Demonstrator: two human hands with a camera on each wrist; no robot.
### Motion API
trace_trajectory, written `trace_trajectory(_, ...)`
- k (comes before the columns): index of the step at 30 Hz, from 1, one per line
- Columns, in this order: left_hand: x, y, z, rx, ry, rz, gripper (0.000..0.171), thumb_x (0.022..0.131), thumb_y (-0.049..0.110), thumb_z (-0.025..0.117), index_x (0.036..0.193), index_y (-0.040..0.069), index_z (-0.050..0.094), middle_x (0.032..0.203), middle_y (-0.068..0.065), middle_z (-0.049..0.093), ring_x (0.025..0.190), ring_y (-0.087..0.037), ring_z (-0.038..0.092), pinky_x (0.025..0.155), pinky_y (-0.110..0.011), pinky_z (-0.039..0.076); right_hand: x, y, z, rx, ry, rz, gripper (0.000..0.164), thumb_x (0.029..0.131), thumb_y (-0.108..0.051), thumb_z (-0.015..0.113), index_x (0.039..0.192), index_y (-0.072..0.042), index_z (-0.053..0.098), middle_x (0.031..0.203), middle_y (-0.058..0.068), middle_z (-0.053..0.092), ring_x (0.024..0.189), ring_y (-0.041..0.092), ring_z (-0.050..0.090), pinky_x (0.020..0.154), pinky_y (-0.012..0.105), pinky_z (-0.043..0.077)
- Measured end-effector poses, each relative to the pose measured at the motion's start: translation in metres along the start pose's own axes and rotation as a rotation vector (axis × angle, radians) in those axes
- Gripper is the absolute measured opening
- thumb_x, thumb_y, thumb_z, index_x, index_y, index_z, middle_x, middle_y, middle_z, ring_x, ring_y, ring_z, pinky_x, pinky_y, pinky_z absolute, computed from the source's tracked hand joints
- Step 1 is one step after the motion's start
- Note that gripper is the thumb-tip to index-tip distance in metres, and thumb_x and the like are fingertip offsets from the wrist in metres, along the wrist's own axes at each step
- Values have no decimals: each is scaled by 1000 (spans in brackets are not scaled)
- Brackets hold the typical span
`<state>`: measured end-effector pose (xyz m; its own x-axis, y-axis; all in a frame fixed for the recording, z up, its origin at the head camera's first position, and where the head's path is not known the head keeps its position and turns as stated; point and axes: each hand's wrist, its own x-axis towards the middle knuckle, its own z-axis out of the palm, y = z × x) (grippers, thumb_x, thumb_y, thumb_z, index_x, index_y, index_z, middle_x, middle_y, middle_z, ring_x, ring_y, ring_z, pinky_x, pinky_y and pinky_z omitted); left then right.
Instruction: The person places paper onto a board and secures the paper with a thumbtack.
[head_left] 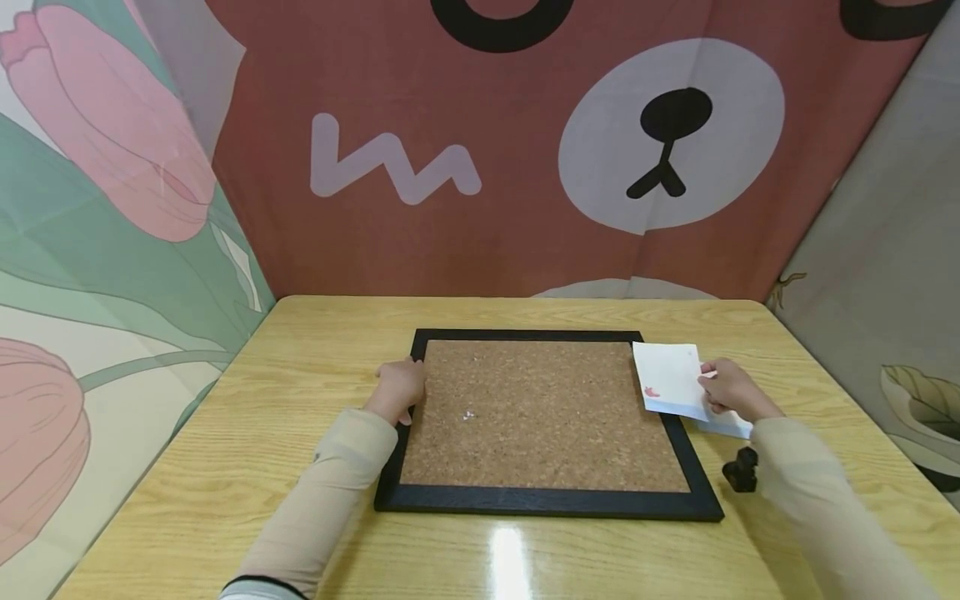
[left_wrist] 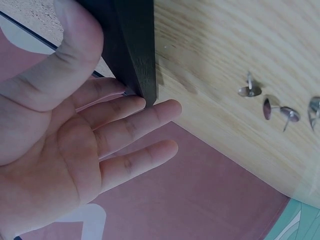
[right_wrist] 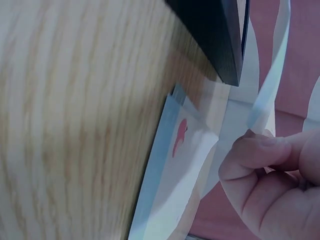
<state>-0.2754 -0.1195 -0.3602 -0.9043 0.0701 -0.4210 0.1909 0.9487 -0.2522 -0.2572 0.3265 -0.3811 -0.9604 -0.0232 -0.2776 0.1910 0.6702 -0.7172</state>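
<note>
A cork board (head_left: pixel 547 417) with a black frame lies on the table. At its left edge is my left hand (head_left: pixel 400 387), the thumb against the frame and the other fingers extended past it in the left wrist view. My right hand (head_left: pixel 731 389) pinches a white note sheet (head_left: pixel 667 371) between thumb and fingertips. This sheet has a small pink drawing in its lower left corner and overlaps the board's upper right edge in the head view. Below the right hand lies a stack of similar note sheets (right_wrist: pixel 167 175), with a blue band and a pink drawing.
Several metal thumbtacks (left_wrist: pixel 250 91) lie on the table left of the board. A small black object (head_left: pixel 742 471) sits beside the board's right side, near the right sleeve. Small shiny specks (head_left: pixel 468 414) show on the cork. Printed cloth (head_left: pixel 525 242) hangs behind the table.
</note>
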Motion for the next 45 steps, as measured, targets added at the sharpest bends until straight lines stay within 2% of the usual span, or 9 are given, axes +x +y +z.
trace_trajectory(7, 0, 0, 1, 16, -7, 4, 97, 62, 12, 82, 140, 4, 25, 143, -15, 24, 119, -32, 39, 88, -49, 38, 1, -8, 6, 16, -9, -30, 28, 91, 5, 31, 113, 21, 23, 59, 5, 38, 43, 11, 39, 44, 28, 39)
trace_trajectory(11, 13, 0, 8, 71, -16, -8, 98, 61, 18, 83, 140, 5, 26, 143, -14, 25, 118, -31, 41, 86, -47, 40, 2, -10, 9, 23, -22, -47, 29, 91, 6, 30, 114, 22, 23, 57, 4, 38, 41, 11, 39, 43, 29, 39)
trace_trajectory(13, 29, -2, 18, 76, -3, -12, 101, 58, 20, 85, 140, 5, 26, 143, -14, 25, 116, -31, 42, 85, -48, 40, 2, -11, 11, 23, -29, -51, 29, 92, 6, 29, 114, 22, 23, 56, 4, 37, 41, 11, 39, 41, 28, 38)
trace_trajectory(16, 38, -4, 24, 47, 18, -13, 103, 55, 18, 86, 139, 5, 28, 141, -14, 28, 115, -32, 43, 84, -50, 40, 3, -12, 12, 27, -32, -48, 25, 92, 6, 30, 111, 20, 24, 54, 3, 37, 40, 10, 39, 40, 27, 37)
trace_trajectory(18, 35, -3, 22, 35, 17, -12, 102, 56, 16, 86, 139, 5, 28, 141, -14, 28, 116, -33, 42, 84, -50, 40, 4, -13, 13, 32, -38, -51, 22, 92, 6, 29, 109, 19, 25, 51, 1, 36, 39, 10, 37, 39, 27, 37)
trace_trajectory(23, 7, 2, 4, 31, -4, -15, 96, 59, 12, 84, 138, 6, 30, 141, -14, 28, 117, -32, 41, 85, -48, 40, 5, -17, 16, 7, -49, -47, 22, 93, 5, 29, 110, 18, 25, 48, 1, 37, 38, 10, 36, 37, 26, 35)
trace_trajectory(26, 1, 3, 1, 28, -2, -12, 95, 60, 12, 83, 138, 5, 30, 142, -14, 27, 118, -31, 40, 86, -47, 40, 6, -21, 17, -5, -54, -33, 19, 93, 4, 29, 107, 15, 27, 49, 3, 37, 39, 11, 36, 37, 26, 34)
trace_trajectory(35, 2, 1, 3, 47, -5, 8, 97, 60, 14, 83, 139, 3, 27, 143, -14, 25, 121, -30, 37, 86, -48, 40, 8, -28, 24, 3, -62, -60, 31, 93, 4, 30, 117, 21, 23, 51, 1, 35, 42, 10, 35, 42, 25, 33)
trace_trajectory(45, -2, 1, 0, 4, 8, 0, 98, 60, 10, 83, 139, 3, 26, 142, -15, 26, 117, -32, 41, 87, -49, 39, 12, -36, 32, 30, -57, -75, 31, 91, 6, 32, 117, 22, 23, 60, 4, 35, 43, 8, 33, 45, 26, 36)
